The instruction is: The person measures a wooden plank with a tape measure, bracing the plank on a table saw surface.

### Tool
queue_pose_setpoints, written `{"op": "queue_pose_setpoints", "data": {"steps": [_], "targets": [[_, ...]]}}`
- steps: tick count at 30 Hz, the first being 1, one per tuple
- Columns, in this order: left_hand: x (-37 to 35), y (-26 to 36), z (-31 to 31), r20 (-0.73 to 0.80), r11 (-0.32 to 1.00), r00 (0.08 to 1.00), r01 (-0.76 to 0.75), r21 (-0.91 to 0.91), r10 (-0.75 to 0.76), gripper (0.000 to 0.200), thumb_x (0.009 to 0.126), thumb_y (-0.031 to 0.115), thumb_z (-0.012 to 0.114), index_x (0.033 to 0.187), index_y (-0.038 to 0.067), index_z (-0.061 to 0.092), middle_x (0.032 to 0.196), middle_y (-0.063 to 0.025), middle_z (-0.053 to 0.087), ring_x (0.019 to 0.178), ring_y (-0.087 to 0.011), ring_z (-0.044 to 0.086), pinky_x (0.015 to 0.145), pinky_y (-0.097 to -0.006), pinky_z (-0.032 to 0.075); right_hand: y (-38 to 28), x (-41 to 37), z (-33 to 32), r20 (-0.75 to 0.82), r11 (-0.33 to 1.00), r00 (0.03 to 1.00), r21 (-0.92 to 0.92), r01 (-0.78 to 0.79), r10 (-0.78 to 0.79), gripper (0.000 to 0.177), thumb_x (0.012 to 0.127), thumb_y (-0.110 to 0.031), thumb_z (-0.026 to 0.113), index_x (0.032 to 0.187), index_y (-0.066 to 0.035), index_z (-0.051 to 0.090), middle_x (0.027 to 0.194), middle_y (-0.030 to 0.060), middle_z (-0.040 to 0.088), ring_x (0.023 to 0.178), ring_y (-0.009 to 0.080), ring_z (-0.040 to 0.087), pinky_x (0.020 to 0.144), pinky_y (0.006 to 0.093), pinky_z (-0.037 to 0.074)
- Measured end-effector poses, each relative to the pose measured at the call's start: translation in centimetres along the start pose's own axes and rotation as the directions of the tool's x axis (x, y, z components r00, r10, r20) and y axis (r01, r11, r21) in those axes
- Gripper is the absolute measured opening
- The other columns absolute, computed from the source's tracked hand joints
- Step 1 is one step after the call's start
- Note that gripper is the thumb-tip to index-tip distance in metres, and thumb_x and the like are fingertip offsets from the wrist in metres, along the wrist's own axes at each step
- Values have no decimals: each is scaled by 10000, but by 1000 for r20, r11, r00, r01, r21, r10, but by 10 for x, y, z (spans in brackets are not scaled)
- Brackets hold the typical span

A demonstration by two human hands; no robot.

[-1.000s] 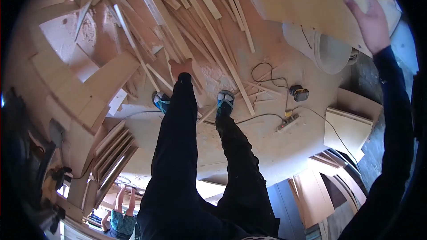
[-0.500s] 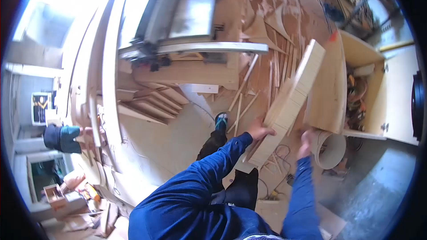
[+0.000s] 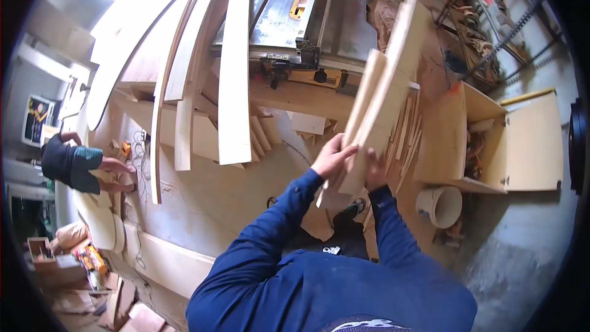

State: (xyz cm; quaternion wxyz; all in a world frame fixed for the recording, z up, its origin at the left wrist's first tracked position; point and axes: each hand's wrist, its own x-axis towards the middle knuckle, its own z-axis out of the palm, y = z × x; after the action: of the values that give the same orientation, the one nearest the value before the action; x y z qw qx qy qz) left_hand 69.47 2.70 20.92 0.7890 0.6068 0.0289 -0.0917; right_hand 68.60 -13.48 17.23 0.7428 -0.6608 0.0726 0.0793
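Note:
Several pale wooden boards (image 3: 391, 80) are held together in front of me, tilted up and away toward the right. My left hand (image 3: 334, 156) is closed around their left side near the lower end. On the opposite side, my right hand (image 3: 375, 171) grips the same boards, its fingers partly hidden behind them. A shorter strip (image 3: 367, 89) lies along the left of the longer boards. Beyond the boards' upper part stands a table saw (image 3: 279, 21) with a metal top and a fence.
Long planks (image 3: 235, 80) lean out over the floor at left. An open wooden cabinet (image 3: 458, 138) and a white bucket (image 3: 440, 206) stand at right. Thin offcuts (image 3: 407, 132) lie behind the boards. Another person (image 3: 77, 163) is at far left; metal shelving (image 3: 485, 18) is at upper right.
My right hand has come from beside the boards onto their right side. The boards have turned steeper, a shorter strip now shows, and my view has shifted to take in the saw.

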Motion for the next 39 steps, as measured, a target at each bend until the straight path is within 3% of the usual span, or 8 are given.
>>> {"op": "queue_pose_setpoints", "data": {"steps": [2,4,6,10,12,14,24,39], "targets": [[-29,13,-40,-159,997,985,-76,-20,72,220,875,181,563,995,4,515,854,-68,557,814,-116,514,716,-282,439,-19,6,68,58,985,985,60,161,-165,455,876,-308,559,1179,18,462,1070,97,568,944,182,531,828,292,424],[-44,9,-102,96,313,773,-363,878,628,236,899,183,502,1009,-25,509,946,-162,560,886,-214,543,770,-316,436,-43,-9,131,79,986,994,157,62,-75,436,874,-301,565,1157,20,486,1046,98,579,932,161,534,820,275,423],[-53,38,-136,-331,965,925,-108,241,186,311,931,195,435,1119,-48,483,1054,-149,556,1001,-220,509,854,-304,412,-51,-12,176,186,988,979,147,53,-81,439,868,-320,572,1146,13,510,1031,90,586,939,151,536,820,268,424],[-45,50,-211,-399,878,826,-214,429,397,371,937,239,398,1122,-73,478,1038,-158,570,896,-226,556,775,-308,457,-62,12,244,358,975,930,166,-151,83,431,856,-333,584,1081,31,535,990,94,596,854,158,575,747,272,464],[-42,93,-224,-470,992,879,27,-126,-84,369,936,251,407,1098,-69,492,1018,-157,580,874,-208,568,761,-310,466,-42,40,267,378,948,917,222,-226,130,430,856,-321,585,1079,41,522,988,102,593,841,161,579,727,282,475],[-32,88,-255,-463,989,885,-23,-148,-48,360,943,267,391,1030,-57,522,936,-137,600,786,-189,587,705,-300,478,-37,48,286,407,919,900,272,-285,158,429,857,-309,585,1077,51,509,987,111,590,827,165,584,707,291,485],[3,78,-319,-642,931,739,57,362,204,288,778,231,696,817,-45,624,702,-29,613,577,-66,509,515,-221,406,-32,108,331,530,920,843,278,-276,93,386,836,-152,611,1138,45,473,1046,132,590,920,187,577,814,294,464],[57,115,-365,-653,681,741,399,614,154,532,830,513,515,963,15,648,844,-195,631,831,-309,581,783,-358,454,-45,186,351,434,999,901,-30,39,-22,417,725,-110,673,1053,88,507,969,168,607,856,224,593,764,301,476]]}}
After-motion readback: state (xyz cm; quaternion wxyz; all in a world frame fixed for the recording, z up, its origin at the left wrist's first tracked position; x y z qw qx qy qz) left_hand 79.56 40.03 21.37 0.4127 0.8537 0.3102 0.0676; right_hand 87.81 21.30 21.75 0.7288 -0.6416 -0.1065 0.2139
